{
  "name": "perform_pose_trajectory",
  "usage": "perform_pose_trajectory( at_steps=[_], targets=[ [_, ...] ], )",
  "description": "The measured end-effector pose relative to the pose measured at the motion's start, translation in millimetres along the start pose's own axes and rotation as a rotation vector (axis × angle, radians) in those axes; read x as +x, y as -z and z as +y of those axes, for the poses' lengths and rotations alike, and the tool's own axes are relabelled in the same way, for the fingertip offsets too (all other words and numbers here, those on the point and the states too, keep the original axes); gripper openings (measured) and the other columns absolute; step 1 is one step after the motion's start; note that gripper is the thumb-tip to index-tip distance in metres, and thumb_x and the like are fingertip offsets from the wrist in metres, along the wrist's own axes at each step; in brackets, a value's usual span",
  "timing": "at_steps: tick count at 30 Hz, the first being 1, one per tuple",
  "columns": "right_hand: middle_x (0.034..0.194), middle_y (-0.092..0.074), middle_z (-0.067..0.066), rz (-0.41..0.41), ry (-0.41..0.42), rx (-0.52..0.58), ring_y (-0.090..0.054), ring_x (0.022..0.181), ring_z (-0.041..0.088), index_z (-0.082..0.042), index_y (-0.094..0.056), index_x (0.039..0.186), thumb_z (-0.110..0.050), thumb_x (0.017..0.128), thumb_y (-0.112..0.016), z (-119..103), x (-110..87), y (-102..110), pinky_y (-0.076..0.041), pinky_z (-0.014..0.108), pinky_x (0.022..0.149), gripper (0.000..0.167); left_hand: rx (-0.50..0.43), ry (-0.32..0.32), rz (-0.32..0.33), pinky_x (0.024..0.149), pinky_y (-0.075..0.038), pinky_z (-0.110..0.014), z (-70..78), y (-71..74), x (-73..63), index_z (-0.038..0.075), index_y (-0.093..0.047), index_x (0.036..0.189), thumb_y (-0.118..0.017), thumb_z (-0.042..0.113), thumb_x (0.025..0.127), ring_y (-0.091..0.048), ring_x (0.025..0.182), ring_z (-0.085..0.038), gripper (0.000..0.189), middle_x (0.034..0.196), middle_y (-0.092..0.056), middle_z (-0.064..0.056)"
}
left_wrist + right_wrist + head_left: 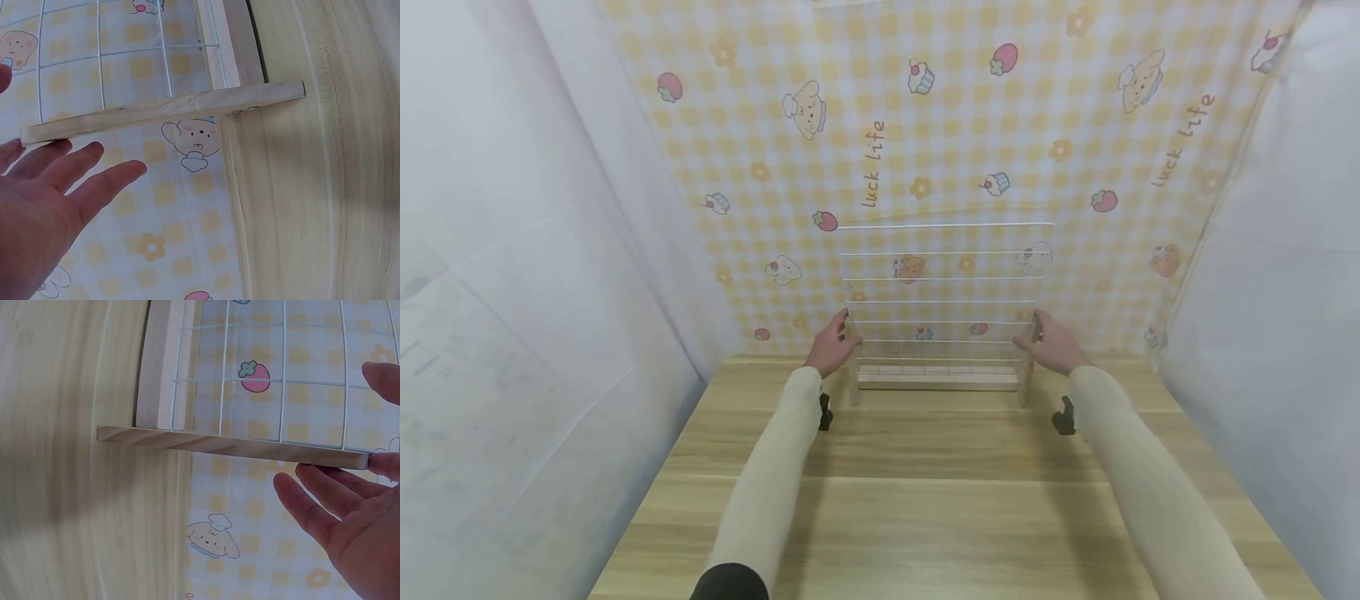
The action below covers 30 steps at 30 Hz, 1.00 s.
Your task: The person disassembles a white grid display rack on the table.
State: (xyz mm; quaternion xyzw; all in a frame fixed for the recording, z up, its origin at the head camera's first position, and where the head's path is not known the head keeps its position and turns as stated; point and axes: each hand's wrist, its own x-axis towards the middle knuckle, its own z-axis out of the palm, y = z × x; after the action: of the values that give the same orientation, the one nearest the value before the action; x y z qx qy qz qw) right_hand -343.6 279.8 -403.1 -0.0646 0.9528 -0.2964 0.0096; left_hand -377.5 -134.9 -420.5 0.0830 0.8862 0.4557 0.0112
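Note:
A white wire rack with a wooden base (937, 384) stands at the back of the table in the head view. My left hand (830, 346) is at its left side, fingertips at the end of the wooden side piece (162, 111); the thumb lies on the grid side, apart from the wood. At the opposite side, my right hand (1055, 342) touches the right wooden side piece (231, 447) from outside with extended fingers. Its thumb also stands off the wood. Some fingertips are hidden behind the side pieces.
Behind the rack hangs a yellow checked cloth (962, 125) with cartoon prints. White sheets flank the wooden table (925, 517) on the left and right. A dark round object (730, 582) shows at the bottom edge, over the left sleeve.

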Motion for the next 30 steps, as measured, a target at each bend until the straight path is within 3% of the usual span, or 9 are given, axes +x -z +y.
perform_pose_trajectory(
  at_steps=[14, 20, 25, 30],
  targets=[
    [0.148, -0.036, 0.042, -0.005, -0.005, 0.019, -0.04, 0.135, 0.059, 0.011, -0.002, 0.155, -0.037, 0.101, -0.055, -2, 2.5, -9, -0.035, 0.068, 0.112, 0.09, -0.042, -0.014, 0.043, 0.11, -0.046, -0.054, -6.4, 6.5, -9.2, 0.021, -0.032, 0.155, -0.055, 0.025, 0.101, -0.047, 0.14, -0.044, 0.059, 0.155, -0.04, -0.028],
    [0.154, -0.023, 0.043, -0.025, 0.0, 0.011, -0.03, 0.139, 0.061, 0.011, 0.004, 0.155, -0.031, 0.101, -0.055, -5, 2.7, -8, -0.028, 0.068, 0.116, 0.091, -0.069, -0.045, 0.066, 0.111, -0.045, -0.056, -10.9, 9.0, -13.5, 0.018, -0.042, 0.139, -0.056, 0.024, 0.102, -0.048, 0.14, -0.043, 0.041, 0.154, -0.042, -0.027],
    [0.153, -0.024, 0.044, -0.031, 0.02, 0.008, -0.032, 0.138, 0.06, 0.013, 0.005, 0.154, -0.03, 0.1, -0.057, -10, 2.5, -10, -0.03, 0.066, 0.116, 0.092, -0.141, -0.054, 0.076, 0.114, -0.042, -0.054, -17.4, 7.8, -18.6, 0.012, -0.042, 0.128, -0.057, 0.027, 0.102, -0.044, 0.143, -0.042, 0.033, 0.157, -0.039, -0.026],
    [0.155, -0.021, 0.043, -0.052, 0.016, 0.014, -0.03, 0.14, 0.059, 0.009, 0.01, 0.155, -0.033, 0.101, -0.056, -11, 5.6, -13, -0.028, 0.065, 0.117, 0.095, -0.18, -0.071, 0.131, 0.112, -0.046, -0.048, -22.2, 6.6, -23.7, 0.008, -0.046, 0.118, -0.058, 0.029, 0.102, -0.052, 0.138, -0.039, 0.029, 0.148, -0.049, -0.023]
  ],
)
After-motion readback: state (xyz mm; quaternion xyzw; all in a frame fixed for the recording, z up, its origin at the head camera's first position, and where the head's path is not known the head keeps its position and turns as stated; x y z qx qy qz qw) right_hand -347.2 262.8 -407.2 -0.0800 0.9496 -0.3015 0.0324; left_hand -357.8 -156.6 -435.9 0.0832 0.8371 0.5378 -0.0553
